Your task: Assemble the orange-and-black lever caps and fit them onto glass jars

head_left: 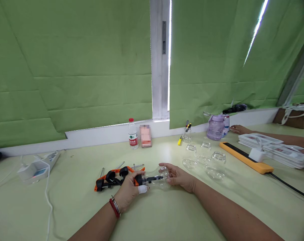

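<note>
My left hand (128,191), with white tape on a finger and a red band at the wrist, is closed around the right end of an orange and black rack (108,177). Black round caps and several metal rods stick out from that rack. My right hand (183,179) grips the base end of a clear, waisted bottle (157,175) lying on its side. The bottle's mouth meets a black cap beside my left fingers, and a dark slim part shows inside it. Whether the cap is fully seated, I cannot tell.
Several clear bottles (215,165) stand to the right, near yellow-handled tools (185,132) in a jar. Behind are a water bottle (133,135), a pink box (145,136) and a purple jug (215,128). A power strip (247,157) lies near another person's hand (239,129).
</note>
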`<state>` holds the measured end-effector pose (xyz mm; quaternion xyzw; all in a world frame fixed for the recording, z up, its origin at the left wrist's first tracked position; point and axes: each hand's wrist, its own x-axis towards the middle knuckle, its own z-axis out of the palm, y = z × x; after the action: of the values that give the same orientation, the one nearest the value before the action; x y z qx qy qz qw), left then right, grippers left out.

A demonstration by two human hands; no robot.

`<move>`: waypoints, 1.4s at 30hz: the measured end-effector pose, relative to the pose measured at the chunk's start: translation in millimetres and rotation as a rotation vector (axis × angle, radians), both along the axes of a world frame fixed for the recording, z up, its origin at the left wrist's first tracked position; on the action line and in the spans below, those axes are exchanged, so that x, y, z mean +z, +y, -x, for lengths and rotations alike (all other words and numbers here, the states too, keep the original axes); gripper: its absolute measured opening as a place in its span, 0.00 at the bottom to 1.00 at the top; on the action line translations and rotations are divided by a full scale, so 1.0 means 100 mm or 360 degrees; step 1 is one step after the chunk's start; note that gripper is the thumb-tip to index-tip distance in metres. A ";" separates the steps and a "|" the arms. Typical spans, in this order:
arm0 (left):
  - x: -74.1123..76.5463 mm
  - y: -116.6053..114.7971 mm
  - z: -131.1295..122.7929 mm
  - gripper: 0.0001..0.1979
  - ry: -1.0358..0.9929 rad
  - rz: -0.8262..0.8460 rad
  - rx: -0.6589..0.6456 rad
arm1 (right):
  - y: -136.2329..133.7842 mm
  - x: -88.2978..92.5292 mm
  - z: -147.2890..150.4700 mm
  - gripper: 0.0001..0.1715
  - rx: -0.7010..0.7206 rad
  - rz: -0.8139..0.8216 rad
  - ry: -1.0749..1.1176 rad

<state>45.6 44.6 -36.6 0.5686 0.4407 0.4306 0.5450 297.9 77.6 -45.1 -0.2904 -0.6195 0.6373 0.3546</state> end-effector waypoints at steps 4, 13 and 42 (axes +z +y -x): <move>0.00 0.00 -0.01 0.32 -0.0017 0.0024 -0.0031 | -0.01 0.03 0.03 0.34 -0.0057 -0.0001 -0.0119; -0.01 0.00 -0.02 0.31 -0.0123 0.0071 0.0008 | -0.04 0.05 0.06 0.35 -0.0126 -0.0043 -0.0184; -0.04 0.05 0.02 0.30 -0.0215 0.0093 -0.0004 | 0.01 -0.04 0.01 0.45 -0.0069 -0.0056 -0.0029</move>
<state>43.5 49.5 -41.0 0.5226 0.4147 0.4542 0.5905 296.8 78.5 -48.6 -0.3034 -0.6274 0.6157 0.3677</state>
